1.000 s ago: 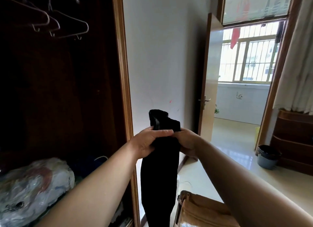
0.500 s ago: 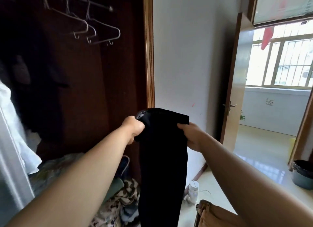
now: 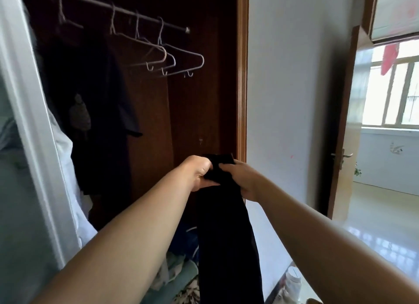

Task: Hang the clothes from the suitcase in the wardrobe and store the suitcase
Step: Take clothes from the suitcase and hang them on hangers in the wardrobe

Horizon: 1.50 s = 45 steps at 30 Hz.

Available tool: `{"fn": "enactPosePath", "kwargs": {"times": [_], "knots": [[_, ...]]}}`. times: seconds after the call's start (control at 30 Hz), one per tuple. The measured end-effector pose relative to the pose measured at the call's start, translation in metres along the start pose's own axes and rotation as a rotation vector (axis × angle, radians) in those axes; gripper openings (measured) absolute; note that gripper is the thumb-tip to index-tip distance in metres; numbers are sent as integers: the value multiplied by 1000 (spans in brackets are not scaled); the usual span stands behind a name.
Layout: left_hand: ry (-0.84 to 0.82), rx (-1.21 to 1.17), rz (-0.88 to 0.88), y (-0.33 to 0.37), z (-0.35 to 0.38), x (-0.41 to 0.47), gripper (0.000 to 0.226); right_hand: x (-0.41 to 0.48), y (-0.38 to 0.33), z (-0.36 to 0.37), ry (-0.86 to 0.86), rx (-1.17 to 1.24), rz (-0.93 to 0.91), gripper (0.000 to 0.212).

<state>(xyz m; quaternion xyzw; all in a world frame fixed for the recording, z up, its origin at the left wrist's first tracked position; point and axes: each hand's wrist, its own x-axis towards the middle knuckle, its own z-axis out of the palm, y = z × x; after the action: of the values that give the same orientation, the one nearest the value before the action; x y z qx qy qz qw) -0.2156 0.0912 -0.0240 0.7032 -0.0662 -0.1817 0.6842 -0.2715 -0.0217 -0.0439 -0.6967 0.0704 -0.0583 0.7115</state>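
Hands: our left hand (image 3: 197, 174) and right hand (image 3: 242, 181) sit close together, each with its fingers curled tight into the top edge of the black garment (image 3: 224, 235).
Garment: it drops straight down from our grip in a long narrow fold. We think we hold it by the top so that its weight pulls it flat for hanging.
Where it is: in the air in front of the open wardrobe (image 3: 192, 113), by the right frame, well below the hangers and not yet on one.
Below: a heap of mixed cloth (image 3: 179, 269) lies on the wardrobe floor, and a white bottle (image 3: 293, 281) stands on the room floor beside the wall.
Left edge: the pale wardrobe door (image 3: 27, 122) stands open, which leaves the inside free to reach.
Already hung: dark clothes (image 3: 97, 99) fill the left part of the rail (image 3: 122, 11).
Hangers: three bare wire hangers (image 3: 172, 58) hang bunched at the right end of the rail, the nearest spot for this piece.
Next, as we judge: one hand must let go to fetch a hanger while the other keeps the cloth up.
Beyond: a wooden door (image 3: 342, 131) opens on a bright room with a barred window (image 3: 390, 92).
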Motion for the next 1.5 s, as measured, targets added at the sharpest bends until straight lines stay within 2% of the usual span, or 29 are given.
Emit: {"fn": "enactPosePath", "kwargs": {"times": [0.1,0.2,0.23,0.3,0.4,0.57,0.77,0.87,1.0,1.1,1.23,1.4,1.5], "knots": [[-57,-102,-13,17,-24,9,20,14,-17,15,-82,31,30,35],[-103,-277,0,33,-48,20,15,33,-32,28,-93,239,26,60],[-120,-311,-7,38,-56,26,22,39,-35,33,-91,283,25,61],[-169,-325,-37,46,-66,34,38,45,-41,42,-52,274,10,44],[-225,-224,-45,52,-74,46,38,48,-49,55,-27,195,-15,28],[-154,-158,-26,68,-89,68,19,68,-67,67,-13,216,-38,25],[-117,-155,77,97,-96,104,24,113,-97,76,73,178,-133,35],[-109,-220,124,114,-96,126,22,144,-117,74,110,150,-207,33],[-15,-273,182,139,-92,160,33,190,-144,62,147,107,-370,25],[59,-315,228,156,-86,190,34,231,-163,47,219,8,-512,29],[117,-394,263,178,-84,221,31,269,-194,30,393,-308,-676,39],[141,-474,269,194,-87,262,33,322,-237,18,397,-450,-776,47],[142,-530,288,198,-87,278,36,342,-256,19,415,-556,-787,61]]}}
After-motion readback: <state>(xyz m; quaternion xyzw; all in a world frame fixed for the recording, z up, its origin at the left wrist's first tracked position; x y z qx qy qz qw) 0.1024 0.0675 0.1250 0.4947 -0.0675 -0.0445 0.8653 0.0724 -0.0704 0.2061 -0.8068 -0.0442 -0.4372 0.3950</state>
